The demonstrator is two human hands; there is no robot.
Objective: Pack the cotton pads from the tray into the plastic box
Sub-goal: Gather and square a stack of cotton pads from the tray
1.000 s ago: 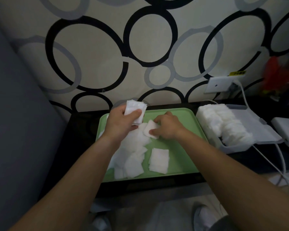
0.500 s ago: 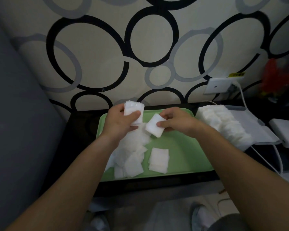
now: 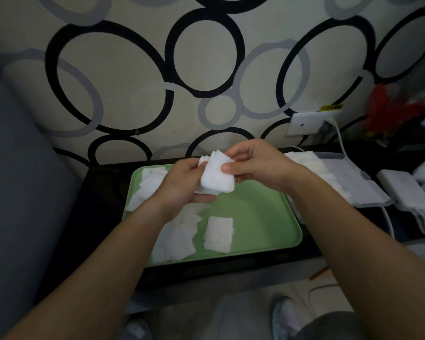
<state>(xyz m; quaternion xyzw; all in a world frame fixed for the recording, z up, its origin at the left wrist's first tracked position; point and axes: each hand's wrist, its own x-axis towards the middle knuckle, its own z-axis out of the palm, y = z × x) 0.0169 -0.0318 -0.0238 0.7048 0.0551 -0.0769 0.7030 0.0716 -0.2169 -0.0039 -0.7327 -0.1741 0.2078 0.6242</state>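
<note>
Left hand (image 3: 182,185) and right hand (image 3: 258,168) together pinch one stack of cotton pads (image 3: 217,179) above the one green tray (image 3: 268,217). One smaller stack (image 3: 219,234) lies at 6 o'clock; one pad-filled plastic box (image 3: 341,173) stands at 2 o'clock.

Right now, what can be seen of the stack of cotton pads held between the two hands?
The stack of cotton pads is white and soft-looking: thin square sheets, edges fanned unevenly at the top. It is held roughly upright above the far part of the green tray, not touching it. The left hand grips its left side; the right hand pinches its right edge, thumb on the front face.
</note>
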